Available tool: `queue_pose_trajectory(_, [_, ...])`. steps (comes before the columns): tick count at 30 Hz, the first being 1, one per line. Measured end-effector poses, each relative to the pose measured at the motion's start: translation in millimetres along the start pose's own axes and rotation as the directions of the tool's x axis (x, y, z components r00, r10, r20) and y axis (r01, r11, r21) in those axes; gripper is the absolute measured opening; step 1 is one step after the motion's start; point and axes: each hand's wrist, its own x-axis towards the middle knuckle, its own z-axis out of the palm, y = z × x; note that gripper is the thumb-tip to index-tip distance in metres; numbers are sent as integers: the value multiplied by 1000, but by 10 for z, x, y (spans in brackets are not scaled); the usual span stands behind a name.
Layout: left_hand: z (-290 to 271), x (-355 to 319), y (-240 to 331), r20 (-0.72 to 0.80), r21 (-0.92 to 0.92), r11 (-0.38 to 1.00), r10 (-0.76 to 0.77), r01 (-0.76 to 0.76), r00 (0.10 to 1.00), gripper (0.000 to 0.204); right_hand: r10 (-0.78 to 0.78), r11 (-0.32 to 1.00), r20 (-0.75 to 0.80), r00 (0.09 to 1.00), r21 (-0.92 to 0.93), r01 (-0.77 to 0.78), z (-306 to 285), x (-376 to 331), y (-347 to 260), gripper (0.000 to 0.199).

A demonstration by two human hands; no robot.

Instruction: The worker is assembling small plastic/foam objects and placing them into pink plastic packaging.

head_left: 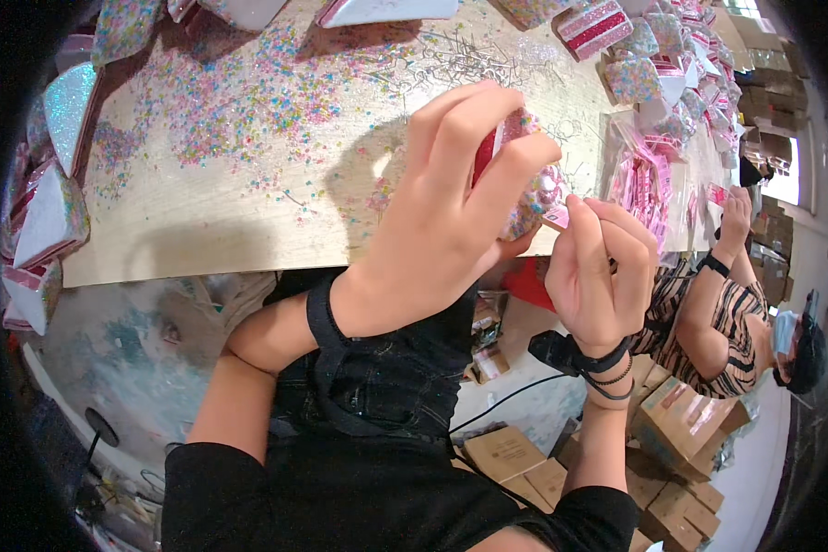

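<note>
Left hand (451,198) closes its grip around a sprinkle-coated ornament (534,189) above the worktop (248,212) edge, while the right hand (598,276), at its 4 o'clock, pinches a small pink tag (556,218) against it; steady support probably keeps placement accurate.
</note>
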Motion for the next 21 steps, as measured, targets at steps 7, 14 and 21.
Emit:
queue_pose_trajectory(7, [-85,38,97,-40,-136,979,-159,152,986,66,41,997,-59,997,-61,-45,94,-35,-74,30])
queue_pose_trajectory(14, [-92,-22,87,-23,-196,969,-157,149,987,63,94,995,-68,993,21,-93,126,-12,-136,30])
queue_pose_trajectory(21, [0,-15,50,-53,-155,982,-116,107,992,51,38,996,14,999,84,-39,18,124,-54,32])
